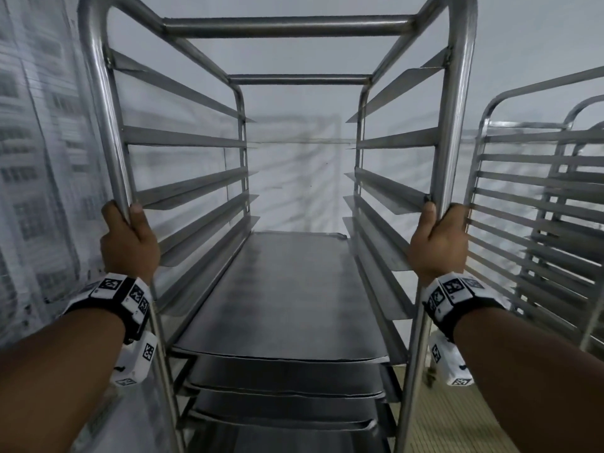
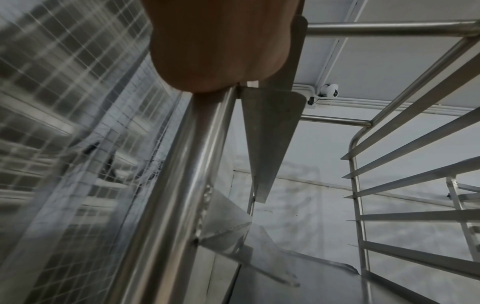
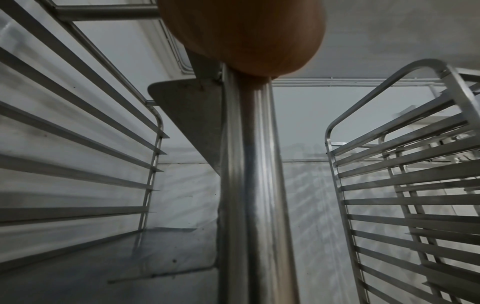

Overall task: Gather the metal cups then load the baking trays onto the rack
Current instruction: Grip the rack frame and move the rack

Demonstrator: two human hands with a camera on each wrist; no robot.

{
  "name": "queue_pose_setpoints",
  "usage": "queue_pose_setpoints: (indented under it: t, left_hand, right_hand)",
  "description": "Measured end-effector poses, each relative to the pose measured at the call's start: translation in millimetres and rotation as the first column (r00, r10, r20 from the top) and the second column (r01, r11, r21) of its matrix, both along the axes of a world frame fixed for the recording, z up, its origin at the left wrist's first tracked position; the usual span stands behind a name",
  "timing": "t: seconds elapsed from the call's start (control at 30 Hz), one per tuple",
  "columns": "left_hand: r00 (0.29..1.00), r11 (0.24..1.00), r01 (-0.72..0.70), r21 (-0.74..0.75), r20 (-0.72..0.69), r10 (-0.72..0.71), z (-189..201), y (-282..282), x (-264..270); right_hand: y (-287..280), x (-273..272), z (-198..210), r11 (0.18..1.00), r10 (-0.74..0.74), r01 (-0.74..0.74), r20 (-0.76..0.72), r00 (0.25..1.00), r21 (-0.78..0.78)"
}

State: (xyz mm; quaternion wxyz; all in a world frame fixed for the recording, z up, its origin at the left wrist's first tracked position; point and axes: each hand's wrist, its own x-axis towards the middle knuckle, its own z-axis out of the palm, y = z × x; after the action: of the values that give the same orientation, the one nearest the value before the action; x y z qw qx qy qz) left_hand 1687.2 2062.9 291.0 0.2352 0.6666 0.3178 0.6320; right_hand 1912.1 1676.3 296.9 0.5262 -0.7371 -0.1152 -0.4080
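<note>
A tall steel tray rack [image 1: 287,27] stands straight in front of me. My left hand [image 1: 125,237] grips its front left post [image 1: 104,132], and my right hand [image 1: 438,237] grips the front right post [image 1: 454,132]. Several dark baking trays [image 1: 284,299] lie on the rack's lower runners, stacked one level above another; the upper runners hold nothing. In the left wrist view the left post [image 2: 176,185] runs up into my palm [image 2: 215,45]. The right wrist view shows the right post [image 3: 252,185] under my palm [image 3: 246,35]. No metal cups are in view.
A second steel rack [image 1: 536,223] with several bare runners stands close on the right. A plastic sheet over a wire mesh [image 1: 36,158] hangs along the left. A white wall [image 1: 300,178] lies behind the rack. Tiled floor [image 1: 438,420] shows at the lower right.
</note>
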Motion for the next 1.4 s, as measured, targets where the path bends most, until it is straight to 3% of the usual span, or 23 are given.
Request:
queue_pose_setpoints:
  t: [0.67,0.9,1.13,1.4]
  left_hand:
    - [0.997,0.995,0.079,0.059,0.017,-0.08,-3,88,134]
    - [0.998,0.995,0.063,0.073,-0.002,-0.063,-6,122,176]
    - [0.998,0.997,0.06,0.049,0.016,-0.061,-8,150,211]
    - [0.998,0.997,0.062,0.054,0.009,-0.063,-11,158,224]
  right_hand:
    - [84,139,1,0.997,-0.071,0.07,-0.013,0.997,-0.032]
    - [110,165,5,0.992,-0.116,0.112,-0.091,0.989,-0.053]
    - [142,211,2,0.999,-0.03,0.03,-0.034,0.999,-0.013]
    - [147,228,-2,0.997,-0.07,0.07,-0.019,0.997,-0.032]
